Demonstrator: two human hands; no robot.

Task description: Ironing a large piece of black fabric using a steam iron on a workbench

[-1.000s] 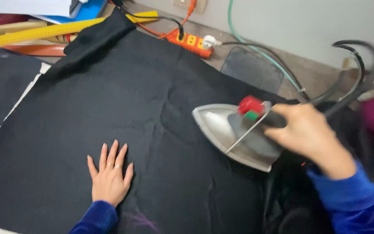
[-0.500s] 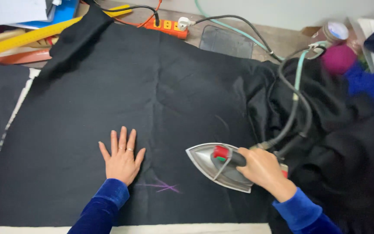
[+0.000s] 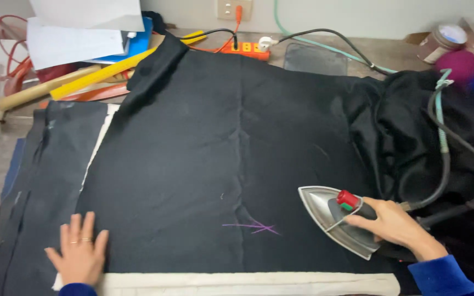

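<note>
Two hands work the black fabric (image 3: 204,159) filling mid-frame: the left hand (image 3: 79,253) lies flat, fingers spread, at lower left; the right hand (image 3: 393,225) grips the steam iron (image 3: 333,219) at lower right, beside purple chalk marks (image 3: 253,226).

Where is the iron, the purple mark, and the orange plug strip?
iron (image 3: 333,222): head view, on its shiny metal body.
purple mark (image 3: 254,226): head view, where the chalk lines cross on the black cloth.
orange plug strip (image 3: 243,49): head view, on the middle of its top.
</note>
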